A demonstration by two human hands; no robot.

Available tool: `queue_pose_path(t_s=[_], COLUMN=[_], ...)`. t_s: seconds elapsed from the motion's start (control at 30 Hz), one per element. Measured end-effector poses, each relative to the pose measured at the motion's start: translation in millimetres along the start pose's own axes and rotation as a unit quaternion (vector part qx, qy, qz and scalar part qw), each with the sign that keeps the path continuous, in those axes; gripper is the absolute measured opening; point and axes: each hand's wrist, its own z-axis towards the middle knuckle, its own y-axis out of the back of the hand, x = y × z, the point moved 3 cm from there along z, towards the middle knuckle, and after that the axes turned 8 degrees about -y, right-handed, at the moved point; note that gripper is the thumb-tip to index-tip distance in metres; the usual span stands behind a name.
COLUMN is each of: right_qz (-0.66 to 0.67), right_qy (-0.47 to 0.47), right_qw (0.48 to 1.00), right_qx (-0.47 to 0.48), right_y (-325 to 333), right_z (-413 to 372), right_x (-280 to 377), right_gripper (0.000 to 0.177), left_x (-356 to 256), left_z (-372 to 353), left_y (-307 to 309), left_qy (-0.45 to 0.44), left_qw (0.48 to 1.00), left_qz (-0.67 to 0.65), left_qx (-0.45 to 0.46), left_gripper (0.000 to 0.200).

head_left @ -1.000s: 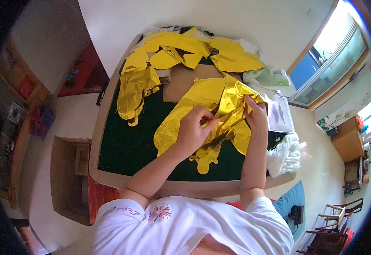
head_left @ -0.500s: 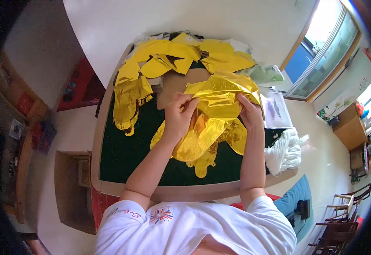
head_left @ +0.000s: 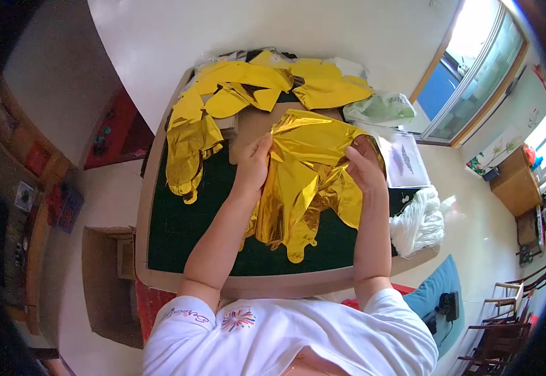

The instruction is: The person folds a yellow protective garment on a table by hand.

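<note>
Preferably, the shiny gold foil piece is held with light, even pressure, since its thin film could be torn or creased by a hard pull. Its left edge is pinched between thumb and fingers of the left hand; its right side is gripped under the thumb of the right hand, whose fingers are partly hidden. Over the dark green, tan-rimmed table it is spread between both, limp and wrinkled, bright across the top, with darker folds hanging below.
</note>
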Motion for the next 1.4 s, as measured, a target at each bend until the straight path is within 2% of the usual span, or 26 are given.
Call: queue_pose_path(t_s=[0.13, 0.2, 0.27, 0.3, 0.37, 0.43, 0.5, 0.53, 0.6, 0.67, 0.73, 0.83, 0.9, 0.97, 1.0, 1.03, 1.1, 1.13, 1.2, 1.27, 1.3, 1.33, 1.37, 1.4], right_qz=[-0.02, -0.007, 0.002, -0.015, -0.014, -0.034, -0.015, 0.0, 0.01, -0.011, -0.004, -0.017, -0.007, -0.019, -0.009, -0.014, -0.018, -0.02, -0.014, 0.01, 0.031, 0.031, 0.035, 0.039], right_qy=[0.031, 0.055, 0.027, 0.042, 0.028, 0.053, 0.045, 0.062, 0.091, 0.104, 0.108, 0.11, 0.109, 0.079, 0.089, 0.088, 0.083, 0.082, 0.08, 0.07, 0.064, 0.063, 0.058, 0.053], right_qw=[0.999, 0.998, 1.0, 0.999, 0.999, 0.997, 0.998, 0.998, 0.996, 0.994, 0.994, 0.994, 0.993, 0.997, 0.995, 0.996, 0.996, 0.996, 0.995, 0.997, 0.997, 0.998, 0.998, 0.998], right_qx=[0.001, 0.007, 0.001, -0.004, 0.013, 0.048, 0.033, 0.018, 0.008, 0.044, 0.016, -0.006, -0.034, -0.006, -0.034, -0.03, -0.039, -0.041, -0.051, -0.026, 0.001, 0.002, -0.007, -0.018], right_y=[-10, -10, 2, 25, -3, 8, 18, 14, 19, 29, 29, 33, 13, 22, 13, 17, 23, 21, 13, 23, 25, 25, 24, 24], right_z=[-1, -1, -1, 8, -5, -8, -12, -16, -18, -21, -23, -24, -25, -23, -23, -21, -21, -20, -22, -19, -18, -18, -17, -16], right_x=[3, 6, 8, 1, 17, 22, 27, 33, 39, 43, 45, 42, 46, 41, 41, 39, 36, 37, 39, 34, 32, 31, 29, 27], right_gripper=[0.031, 0.031, 0.033, 0.041, 0.039, 0.041, 0.046, 0.042, 0.042, 0.051, 0.05, 0.042, 0.035, 0.032, 0.032, 0.032, 0.033, 0.033, 0.034, 0.032, 0.031, 0.031, 0.031, 0.031], left_x=[12, 4, -15, -28, -55, -67, -81, -89, -99, -109, -105, -75, -42, -21, -1, -16, -46, -57, -65, -46, -14, 18, 44, 66], left_z=[18, 40, 77, 98, 147, 215, 256, 275, 302, 317, 332, 362, 375, 365, 389, 378, 359, 376, 382, 382, 400, 416, 430, 444], left_y=[12, 23, 32, 34, 44, 57, 67, 70, 71, 67, 66, 79, 92, 89, 96, 81, 48, 46, 41, 54, 79, 103, 121, 139], left_qy=[0.006, -0.015, -0.032, -0.047, -0.095, -0.154, -0.186, -0.212, -0.23, -0.298, -0.317, -0.326, -0.292, -0.217, -0.213, -0.212, -0.259, -0.285, -0.257, -0.229, -0.144, -0.043, -0.007, -0.043], left_qw=[0.998, 0.996, 0.99, 0.984, 0.985, 0.966, 0.956, 0.947, 0.942, 0.92, 0.913, 0.922, 0.936, 0.937, 0.923, 0.924, 0.92, 0.916, 0.926, 0.938, 0.977, 0.992, 0.984, 0.968], left_qz=[-0.066, -0.093, -0.134, -0.166, -0.128, -0.203, -0.222, -0.24, -0.243, -0.251, -0.249, -0.158, -0.097, -0.037, -0.121, -0.125, -0.262, -0.272, -0.276, -0.258, -0.13, -0.008, 0.098, 0.183], left_qx=[0.023, -0.01, -0.024, -0.038, -0.073, -0.044, -0.037, -0.033, -0.03, -0.053, -0.056, -0.135, -0.17, -0.272, -0.296, -0.293, -0.136, -0.078, -0.02, -0.027, -0.087, -0.121, -0.146, -0.166], left_gripper=[0.032, 0.031, 0.035, 0.035, 0.034, 0.03, 0.03, 0.029, 0.032, 0.03, 0.03, 0.033, 0.036, 0.037, 0.037, 0.037, 0.034, 0.033, 0.032, 0.031, 0.03, 0.029, 0.028, 0.027])
